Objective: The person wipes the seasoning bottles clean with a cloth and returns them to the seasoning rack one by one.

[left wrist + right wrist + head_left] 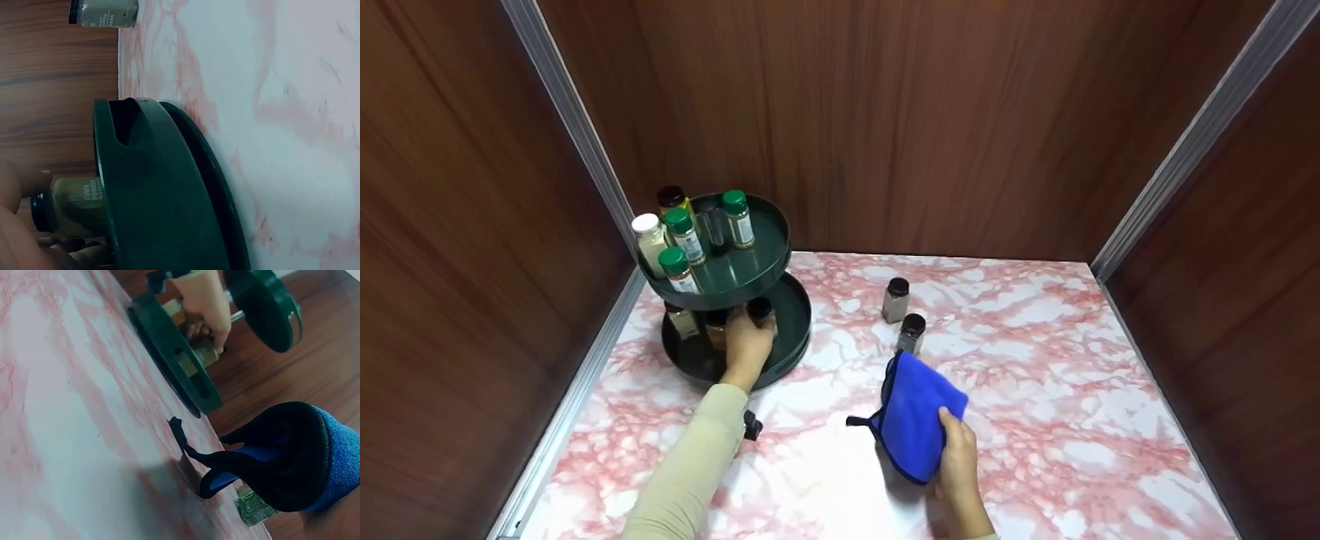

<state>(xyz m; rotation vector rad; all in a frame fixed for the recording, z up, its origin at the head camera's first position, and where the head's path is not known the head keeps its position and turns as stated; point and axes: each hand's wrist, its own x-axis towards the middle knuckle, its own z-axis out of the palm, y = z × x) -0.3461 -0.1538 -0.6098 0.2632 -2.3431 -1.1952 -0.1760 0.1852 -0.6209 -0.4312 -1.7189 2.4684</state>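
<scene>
My left hand (pixel 747 343) reaches into the lower tier (pixel 793 319) of a dark green two-tier spice rack. In the left wrist view its fingers go round a dark-capped spice jar (pixel 79 205), which stands inside the tier wall. Beside the hand, other dark-capped jars (pixel 682 322) stand on the same tier. A blue cloth (pixel 919 416) with black edging and a small loop is held folded in my right hand (pixel 958 457), thumb on top, above the table.
On the upper tier (pixel 761 262) stand several bottles with green, white and dark caps. Two dark-capped jars, one farther back (pixel 895 304) and one partly behind the cloth (pixel 911 337), are on the marbled table (pixel 1035 375). Wood-patterned panels (pixel 885 127) enclose it on three sides.
</scene>
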